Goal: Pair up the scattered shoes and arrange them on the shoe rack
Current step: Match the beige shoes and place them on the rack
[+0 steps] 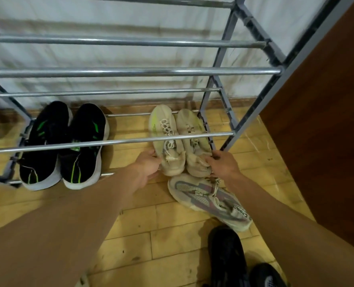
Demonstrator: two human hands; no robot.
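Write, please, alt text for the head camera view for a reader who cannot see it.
The left hand and right hand grip the heels of a pair of beige sneakers on the bottom tier of a metal shoe rack. A black-and-green pair sits further left on that tier; a grey-and-pink sneaker lies on the floor in front.

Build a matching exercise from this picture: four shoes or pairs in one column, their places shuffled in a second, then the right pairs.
1. black and green pair
2. beige pair
3. grey and pink shoe
4. black shoe

A. on the floor, lying just in front of the shoe rack
B. bottom tier, right end, gripped by the left hand and right hand
C. on the floor at the picture's lower edge
D. bottom tier, left end

Pairs: 1-D, 2-B, 3-A, 4-C
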